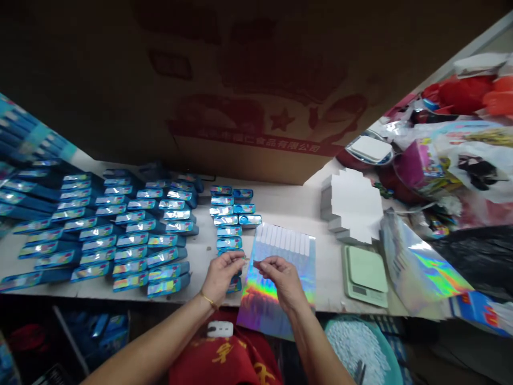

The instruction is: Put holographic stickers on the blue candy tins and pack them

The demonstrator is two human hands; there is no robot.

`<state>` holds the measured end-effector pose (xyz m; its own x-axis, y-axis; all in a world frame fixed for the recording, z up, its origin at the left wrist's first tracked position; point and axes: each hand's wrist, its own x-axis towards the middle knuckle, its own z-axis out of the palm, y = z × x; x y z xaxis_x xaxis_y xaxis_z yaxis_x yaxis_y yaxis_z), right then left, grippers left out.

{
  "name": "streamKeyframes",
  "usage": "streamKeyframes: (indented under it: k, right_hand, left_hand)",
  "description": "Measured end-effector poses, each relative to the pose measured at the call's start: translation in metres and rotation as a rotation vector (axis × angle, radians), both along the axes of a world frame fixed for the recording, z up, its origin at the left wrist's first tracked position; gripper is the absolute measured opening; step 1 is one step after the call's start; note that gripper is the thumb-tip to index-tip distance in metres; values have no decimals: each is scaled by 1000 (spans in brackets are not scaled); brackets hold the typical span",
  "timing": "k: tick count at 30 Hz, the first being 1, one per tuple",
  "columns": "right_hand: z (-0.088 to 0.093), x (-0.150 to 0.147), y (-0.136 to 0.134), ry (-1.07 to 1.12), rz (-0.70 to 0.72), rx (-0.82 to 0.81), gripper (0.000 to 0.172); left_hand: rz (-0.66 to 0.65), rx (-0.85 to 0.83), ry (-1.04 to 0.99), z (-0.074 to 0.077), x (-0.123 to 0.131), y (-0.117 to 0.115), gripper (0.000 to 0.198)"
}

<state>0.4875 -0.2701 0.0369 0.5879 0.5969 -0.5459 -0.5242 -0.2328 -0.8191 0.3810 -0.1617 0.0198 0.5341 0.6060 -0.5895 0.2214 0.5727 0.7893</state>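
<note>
My left hand (pixel 223 275) and my right hand (pixel 280 278) meet above the table's front edge, both pinched closed. Between their fingertips is something small that I cannot make out. Beneath them lies a holographic rainbow sheet (pixel 288 267) with a row of white strips at its far end; it overhangs the table edge. A short column of small blue boxes with shiny tops (pixel 230 231) runs just left of the sheet, reaching my left hand.
Several rows of the same blue boxes (pixel 120 230) fill the table's left. A big cardboard box (pixel 248 96) stands behind. To the right: a white card stack (pixel 355 206), a green scale (pixel 365 274), more holographic sheets (pixel 420 264), bags and clutter.
</note>
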Motion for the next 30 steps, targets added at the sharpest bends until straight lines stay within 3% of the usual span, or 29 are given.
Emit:
streamKeyframes:
  k: [5,9,13,16,21,24,30]
  right_hand:
    - [-2,-39,37,39,49,69,15]
    - [-7,-50,46,63,28,28,15]
    - [-25,-53,48,-4,11,-46,16]
    - [-41,-56,51,-202,4,-111,16]
    - [-57,-59,56,-734,42,-245,14]
    - [-61,-57,59,-961,124,-280,13]
    - [-61,-54,57,-1191,272,-437,14]
  left_hand:
    - [199,30,5,1,-45,28,32]
    - [155,-68,-77,3,-59,33,35]
    - [132,-27,9,-12,-59,33,39]
    - [123,68,16,-35,-58,37,39]
    - [39,351,80,-66,-56,45,31]
    - [-11,480,148,-71,-55,46,27]
    - [-50,499,173,-78,-53,44,30]
